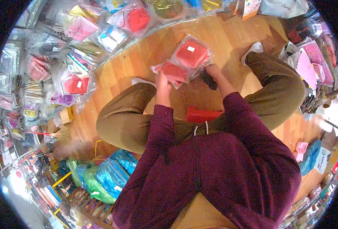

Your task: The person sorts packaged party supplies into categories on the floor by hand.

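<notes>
My left hand (162,82) is closed on the near edge of a clear plastic packet with red contents (175,71). Just beyond it, touching, lies a second red packet (196,54) in clear plastic, with a small white label on its face. My right hand (214,71) is closed at the right corner of these packets, around a dark object (209,80) whose kind I cannot make out. Its fingertips are partly hidden. A flat red item (203,114) lies on the floor between my legs.
Several plastic-wrapped packets (77,84) are heaped along the left and far side of the wooden floor (138,53). Blue and green plastic bags (109,171) sit at the lower left. Pink goods (308,70) stand at the right, above a white box (322,160).
</notes>
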A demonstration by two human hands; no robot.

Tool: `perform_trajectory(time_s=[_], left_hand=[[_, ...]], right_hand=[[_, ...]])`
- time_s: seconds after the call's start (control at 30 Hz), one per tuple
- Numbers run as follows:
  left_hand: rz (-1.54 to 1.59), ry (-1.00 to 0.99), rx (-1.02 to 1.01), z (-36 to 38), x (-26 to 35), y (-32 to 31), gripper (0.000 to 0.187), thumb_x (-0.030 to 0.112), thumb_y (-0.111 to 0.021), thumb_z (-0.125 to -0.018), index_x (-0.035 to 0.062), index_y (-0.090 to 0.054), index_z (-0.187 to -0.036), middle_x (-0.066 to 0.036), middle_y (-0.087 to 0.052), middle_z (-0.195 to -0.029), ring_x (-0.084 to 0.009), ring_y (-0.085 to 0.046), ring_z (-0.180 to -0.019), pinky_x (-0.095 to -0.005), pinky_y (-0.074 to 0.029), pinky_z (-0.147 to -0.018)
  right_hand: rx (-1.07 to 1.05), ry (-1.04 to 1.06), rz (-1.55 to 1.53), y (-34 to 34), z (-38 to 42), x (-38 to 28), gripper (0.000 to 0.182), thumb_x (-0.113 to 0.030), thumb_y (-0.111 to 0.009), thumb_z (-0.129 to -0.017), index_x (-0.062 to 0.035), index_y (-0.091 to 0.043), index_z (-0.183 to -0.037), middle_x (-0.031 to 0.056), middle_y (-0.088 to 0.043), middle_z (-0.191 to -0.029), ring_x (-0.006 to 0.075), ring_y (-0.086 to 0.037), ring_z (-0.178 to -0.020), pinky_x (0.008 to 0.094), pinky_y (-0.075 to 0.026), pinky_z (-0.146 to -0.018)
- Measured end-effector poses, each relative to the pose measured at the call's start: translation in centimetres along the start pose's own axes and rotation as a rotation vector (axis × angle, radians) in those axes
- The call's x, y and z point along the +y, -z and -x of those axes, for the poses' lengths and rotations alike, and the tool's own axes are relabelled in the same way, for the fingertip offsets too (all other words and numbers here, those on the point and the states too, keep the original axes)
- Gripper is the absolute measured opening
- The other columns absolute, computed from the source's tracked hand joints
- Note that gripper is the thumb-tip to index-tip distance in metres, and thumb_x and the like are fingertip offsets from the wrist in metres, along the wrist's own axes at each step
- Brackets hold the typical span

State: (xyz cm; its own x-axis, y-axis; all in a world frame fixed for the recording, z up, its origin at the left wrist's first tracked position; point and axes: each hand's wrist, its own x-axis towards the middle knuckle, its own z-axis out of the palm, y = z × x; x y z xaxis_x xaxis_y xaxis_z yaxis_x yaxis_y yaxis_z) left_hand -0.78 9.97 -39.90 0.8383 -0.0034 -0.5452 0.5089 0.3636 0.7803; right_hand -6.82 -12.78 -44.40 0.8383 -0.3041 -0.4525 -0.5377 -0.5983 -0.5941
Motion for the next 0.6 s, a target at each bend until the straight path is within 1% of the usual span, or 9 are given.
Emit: perform_trajectory(time_s=[0.07, 0.2, 0.27, 0.3, 0.37, 0.43, 0.5, 0.53, 0.6], left_hand=[[0.012, 0.022, 0.0, -0.2, -0.2, 0.2, 0.028, 0.019, -0.035, -0.084, -0.0014, -0.046, -0.099, -0.011, -0.053, -0.096, -0.0228, -0.053, -0.085, -0.0338, -0.042, -0.073], [0.047, 0.043, -0.004, 1.4, 1.3, -0.7, 0.027, 0.016, -0.038, -0.082, -0.0014, -0.045, -0.101, -0.011, -0.052, -0.098, -0.0234, -0.053, -0.085, -0.0356, -0.042, -0.074], [0.054, 0.039, -0.013, 1.6, 1.4, -0.7, 0.026, 0.013, -0.04, -0.081, -0.0015, -0.045, -0.101, -0.011, -0.052, -0.098, -0.0236, -0.053, -0.085, -0.0365, -0.043, -0.073], [0.014, 0.03, -0.025, 1.4, 1.2, -0.5, 0.026, 0.01, -0.041, -0.079, -0.0019, -0.045, -0.102, -0.011, -0.052, -0.097, -0.0234, -0.054, -0.084, -0.0364, -0.044, -0.071], [-0.027, 0.022, -0.032, 1.3, 1.0, -0.2, 0.026, 0.007, -0.043, -0.078, -0.0023, -0.044, -0.103, -0.011, -0.053, -0.096, -0.0233, -0.054, -0.083, -0.0362, -0.045, -0.069], [-0.164, -0.061, -0.079, 1.9, 1.1, -0.1, 0.027, 0.002, -0.046, -0.076, -0.0022, -0.045, -0.102, -0.012, -0.054, -0.091, -0.023, -0.055, -0.079, -0.0343, -0.046, -0.063], [-0.226, -0.012, -0.011, 3.2, 2.1, -0.8, 0.026, 0.002, -0.047, -0.075, -0.003, -0.046, -0.1, -0.012, -0.054, -0.09, -0.0224, -0.056, -0.076, -0.0331, -0.047, -0.062], [-0.285, 0.039, 0.056, 3.7, 2.6, -1.2, 0.025, 0.002, -0.048, -0.075, -0.0038, -0.047, -0.099, -0.013, -0.055, -0.088, -0.0219, -0.056, -0.073, -0.0319, -0.047, -0.06], [-0.195, -0.027, 0.044, 2.8, 1.3, -0.7, 0.024, 0.002, -0.048, -0.074, -0.0055, -0.048, -0.097, -0.013, -0.054, -0.087, -0.0217, -0.056, -0.07, -0.0314, -0.046, -0.058]], right_hand=[[0.001, -0.25, -0.242, -0.8, -1.9, 3.0, 0.039, -0.032, -0.045, -0.073, 0.0027, -0.056, -0.088, 0.0237, -0.053, -0.093, 0.0348, -0.051, -0.089, 0.0401, -0.041, -0.077], [0.173, -0.274, -0.13, 1.7, -4.1, 2.9, 0.037, -0.029, -0.045, -0.073, 0.0027, -0.057, -0.086, 0.0239, -0.053, -0.093, 0.033, -0.052, -0.089, 0.0374, -0.041, -0.075], [0.276, -0.228, -0.729, -0.1, -7.7, 5.3, 0.029, -0.017, -0.049, -0.073, 0.0044, -0.055, -0.092, 0.0121, -0.058, -0.079, 0.0196, -0.054, -0.071, 0.0295, -0.043, -0.064], [0.277, -0.228, -0.728, 0.9, -6.6, 3.5, 0.029, -0.017, -0.049, -0.073, 0.0044, -0.055, -0.092, 0.0121, -0.058, -0.079, 0.0196, -0.054, -0.071, 0.0295, -0.043, -0.064], [0.305, -0.154, -0.991, 3.8, -2.5, -3.8, 0.03, -0.019, -0.051, -0.074, 0.0027, -0.054, -0.094, 0.0092, -0.057, -0.081, 0.0176, -0.053, -0.072, 0.0271, -0.042, -0.063], [0.207, -0.016, -1.067, 3.8, -1.7, -6.8, 0.032, -0.022, -0.056, -0.072, 0.0014, -0.054, -0.094, 0.0084, -0.057, -0.084, 0.0171, -0.053, -0.075, 0.027, -0.042, -0.065], [0.219, 0.14, -0.833, 3.8, -1.5, -9.8, 0.034, -0.023, -0.058, -0.071, -0.0007, -0.054, -0.096, 0.008, -0.057, -0.082, 0.016, -0.052, -0.075, 0.0274, -0.042, -0.066], [0.184, 0.211, -0.793, 1.5, -3.8, -9.5, 0.033, -0.021, -0.057, -0.071, -0.0016, -0.053, -0.098, 0.0098, -0.057, -0.085, 0.0179, -0.053, -0.078, 0.0281, -0.042, -0.068], [0.147, 0.285, -0.75, -1.4, -6.3, -9.9, 0.034, -0.019, -0.057, -0.071, -0.0026, -0.053, -0.1, 0.0116, -0.057, -0.088, 0.0198, -0.053, -0.081, 0.0289, -0.042, -0.07]])
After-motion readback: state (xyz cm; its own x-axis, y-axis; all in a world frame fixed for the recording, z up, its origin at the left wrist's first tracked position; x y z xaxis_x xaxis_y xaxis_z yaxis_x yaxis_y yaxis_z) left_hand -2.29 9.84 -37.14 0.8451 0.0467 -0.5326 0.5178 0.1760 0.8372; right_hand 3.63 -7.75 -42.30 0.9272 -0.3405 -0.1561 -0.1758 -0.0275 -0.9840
